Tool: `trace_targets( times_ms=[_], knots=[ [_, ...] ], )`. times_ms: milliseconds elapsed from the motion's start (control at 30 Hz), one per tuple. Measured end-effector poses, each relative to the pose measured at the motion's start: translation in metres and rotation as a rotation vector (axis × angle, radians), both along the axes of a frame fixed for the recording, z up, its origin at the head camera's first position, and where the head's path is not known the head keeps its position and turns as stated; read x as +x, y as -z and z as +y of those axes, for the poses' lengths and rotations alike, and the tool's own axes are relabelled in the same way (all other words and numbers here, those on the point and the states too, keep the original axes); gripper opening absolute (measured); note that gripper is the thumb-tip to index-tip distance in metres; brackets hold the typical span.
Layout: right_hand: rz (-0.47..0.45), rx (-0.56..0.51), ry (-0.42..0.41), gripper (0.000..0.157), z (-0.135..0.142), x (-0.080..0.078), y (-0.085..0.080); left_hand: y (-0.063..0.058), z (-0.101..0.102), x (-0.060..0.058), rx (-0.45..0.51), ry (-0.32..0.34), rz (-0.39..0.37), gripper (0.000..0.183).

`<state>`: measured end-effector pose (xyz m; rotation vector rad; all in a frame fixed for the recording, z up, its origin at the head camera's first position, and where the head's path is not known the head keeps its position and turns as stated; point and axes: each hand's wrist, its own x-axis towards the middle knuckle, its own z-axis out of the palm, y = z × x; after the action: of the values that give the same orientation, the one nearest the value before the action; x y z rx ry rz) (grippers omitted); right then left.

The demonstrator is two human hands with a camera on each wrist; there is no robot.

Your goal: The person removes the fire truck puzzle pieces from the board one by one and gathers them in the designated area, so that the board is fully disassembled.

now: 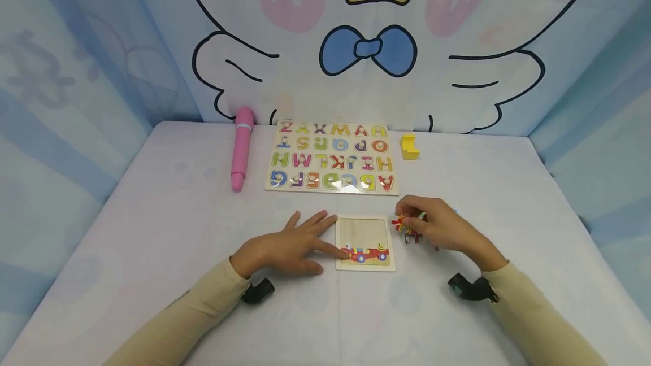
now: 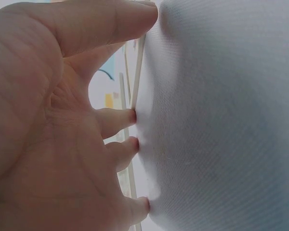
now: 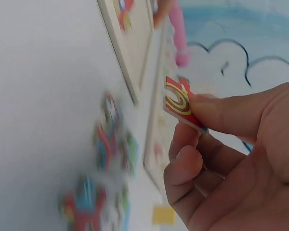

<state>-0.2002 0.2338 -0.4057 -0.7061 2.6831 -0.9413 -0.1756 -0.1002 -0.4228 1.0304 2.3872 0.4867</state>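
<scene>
A square wooden puzzle board lies on the table; a red vehicle picture fills its lower part, and bare wood shows above. My left hand rests spread at the board's left side, its index finger touching the vehicle picture. In the right wrist view, my right hand pinches a red puzzle piece with yellow curved stripes between thumb and finger, to the right of the board. Below that hand lie several loose colourful puzzle pieces, blurred and partly hidden by the hand in the head view.
Behind the board lies a wooden alphabet board with knobbed letters. A pink pen-shaped object is at its left, a small yellow block at its right. A cartoon-printed cloth hangs along the table's far edge.
</scene>
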Motion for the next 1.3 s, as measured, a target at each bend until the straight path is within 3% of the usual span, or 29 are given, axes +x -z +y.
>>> trace_targets(
  times_ms=[200, 433, 533, 800, 1300],
  knots=[
    [0.001, 0.057, 0.112, 0.009, 0.055, 0.002, -0.012, -0.002, 0.002, 0.000, -0.007, 0.002, 0.010, 0.047],
    [-0.061, 0.060, 0.076, 0.009, 0.096, 0.004, -0.002, -0.002, 0.002, -0.001, -0.019, -0.013, 0.009, 0.048],
    [-0.067, 0.040, 0.041, 0.010, 0.101, 0.005, 0.005, -0.002, 0.001, 0.000, -0.014, -0.015, 0.003, 0.048],
    [0.080, 0.104, 0.020, 0.020, 0.101, 0.006, 0.015, 0.001, 0.000, 0.000, 0.009, -0.007, -0.003, 0.048],
    [0.090, 0.179, 0.010, 0.019, 0.093, 0.006, 0.012, 0.000, 0.002, 0.001, -0.008, -0.015, -0.007, 0.048]
  ],
)
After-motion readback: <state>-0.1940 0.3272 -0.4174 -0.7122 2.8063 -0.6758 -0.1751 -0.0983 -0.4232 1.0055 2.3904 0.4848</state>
